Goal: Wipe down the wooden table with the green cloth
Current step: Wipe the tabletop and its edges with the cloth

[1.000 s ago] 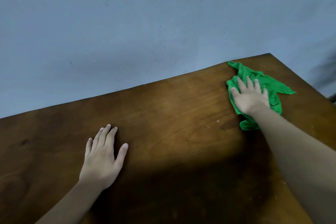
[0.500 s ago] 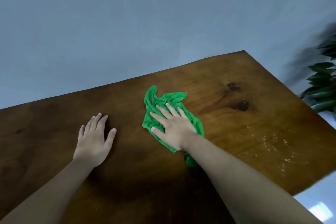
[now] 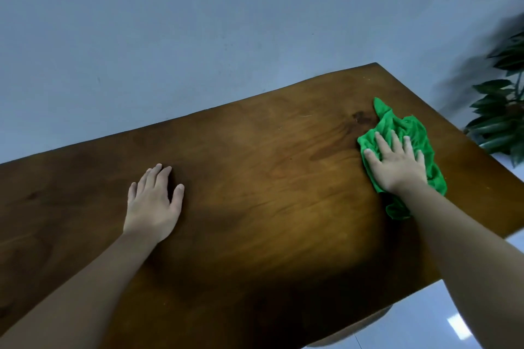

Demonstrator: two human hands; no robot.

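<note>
My right grip (image 3: 397, 167) presses flat, fingers spread, on the green cloth (image 3: 411, 133); my left grip (image 3: 153, 207) rests open on the bench (image 3: 269, 178). The bench edge lies just right of the cloth, so a long stroke could sweep it off.

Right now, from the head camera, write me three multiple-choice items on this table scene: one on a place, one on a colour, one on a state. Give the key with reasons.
1. Where on the wooden table does the cloth lie?
A. near its right edge
B. at its left end
C. off it, on the floor

2. What colour is the cloth?
A. blue
B. green
C. white

3. How is the left hand posed?
A. clenched in a fist
B. raised in the air
C. flat on the wood, palm down, holding nothing

Key: 1 A, the cloth sits by the right edge, near the plant. 2 B, it is bright green under the right hand, which presses flat on it. 3 C, the left hand's fingers lie spread on bare wood.
</note>
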